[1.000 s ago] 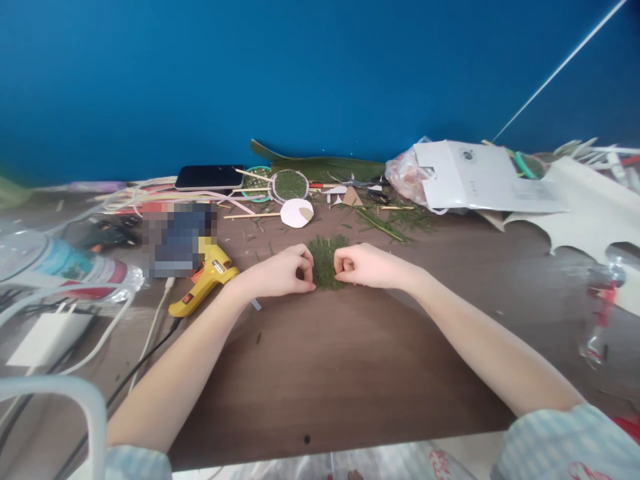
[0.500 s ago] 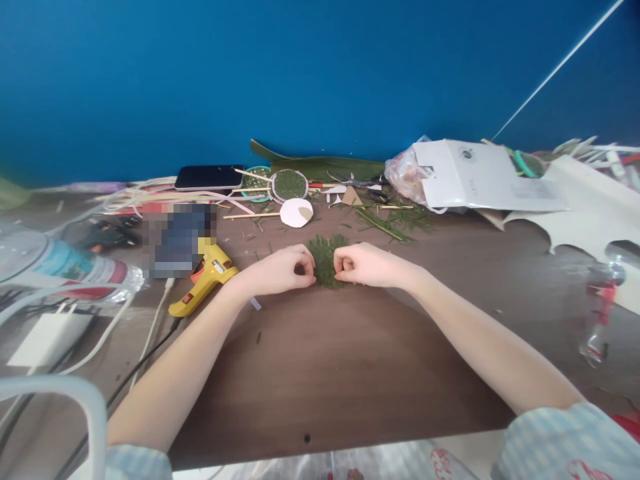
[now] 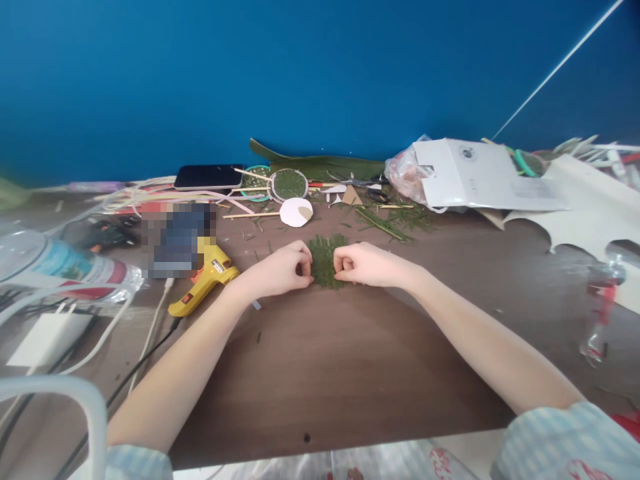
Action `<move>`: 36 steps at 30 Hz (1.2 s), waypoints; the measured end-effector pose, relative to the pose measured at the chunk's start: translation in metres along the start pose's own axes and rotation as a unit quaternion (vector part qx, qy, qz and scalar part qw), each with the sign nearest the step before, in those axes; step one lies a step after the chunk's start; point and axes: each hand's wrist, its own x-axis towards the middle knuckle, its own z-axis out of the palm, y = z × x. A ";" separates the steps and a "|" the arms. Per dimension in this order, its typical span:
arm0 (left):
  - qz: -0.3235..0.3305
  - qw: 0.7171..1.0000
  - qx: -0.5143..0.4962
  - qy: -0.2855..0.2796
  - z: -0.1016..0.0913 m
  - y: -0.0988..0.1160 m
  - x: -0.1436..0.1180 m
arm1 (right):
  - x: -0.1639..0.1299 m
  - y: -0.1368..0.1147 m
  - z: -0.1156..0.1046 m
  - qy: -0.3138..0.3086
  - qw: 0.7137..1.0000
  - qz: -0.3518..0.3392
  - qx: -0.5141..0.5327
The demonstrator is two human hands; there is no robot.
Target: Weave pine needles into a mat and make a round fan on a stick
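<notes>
1. One green leaf mat (image 3: 324, 259), frayed along its upper and lower margins and finely textured, lies at the middle of the brown wood-grain tabletop (image 3: 320, 373), somewhat nearer the back edge than the front.
2. The person's two bare hands flank it. The left hand (image 3: 289, 270) curls at the mat's left side, thumb and fingertips narrowly apart; whether they grip it cannot be told.
3. The right hand (image 3: 364, 267) overlaps the mat's right side, fingers bent close to the thumb; a firm hold cannot be confirmed.
4. Behind them lies one white paper disc (image 3: 294, 212), beside two round leaf-green discs, one pale-rimmed (image 3: 289, 185), one mint-rimmed (image 3: 256, 180).
5. Along the back edge are one glossy black phone (image 3: 207, 177), one long smooth leaf strip (image 3: 330, 167) and one creased white carton (image 3: 487, 177).
6. Toward the left edge sit one yellow plastic glue gun (image 3: 209, 277) and one white two-pronged charger (image 3: 50, 339).
7. Near the right back corner spreads one scallop-cut white sheet (image 3: 575, 207).
</notes>
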 end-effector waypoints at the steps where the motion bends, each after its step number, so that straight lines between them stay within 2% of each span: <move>1: -0.001 1.000 0.004 0.001 0.001 0.000 0.000 | 0.000 0.000 0.000 0.000 1.000 -0.001 0.000; 13: 0.002 1.000 0.027 0.004 0.003 -0.001 -0.001 | 0.001 0.001 0.001 -0.004 1.000 0.002 0.001; 36: -0.034 0.998 0.041 -0.024 -0.002 0.002 -0.002 | 0.002 0.003 0.002 -0.002 1.000 -0.001 0.000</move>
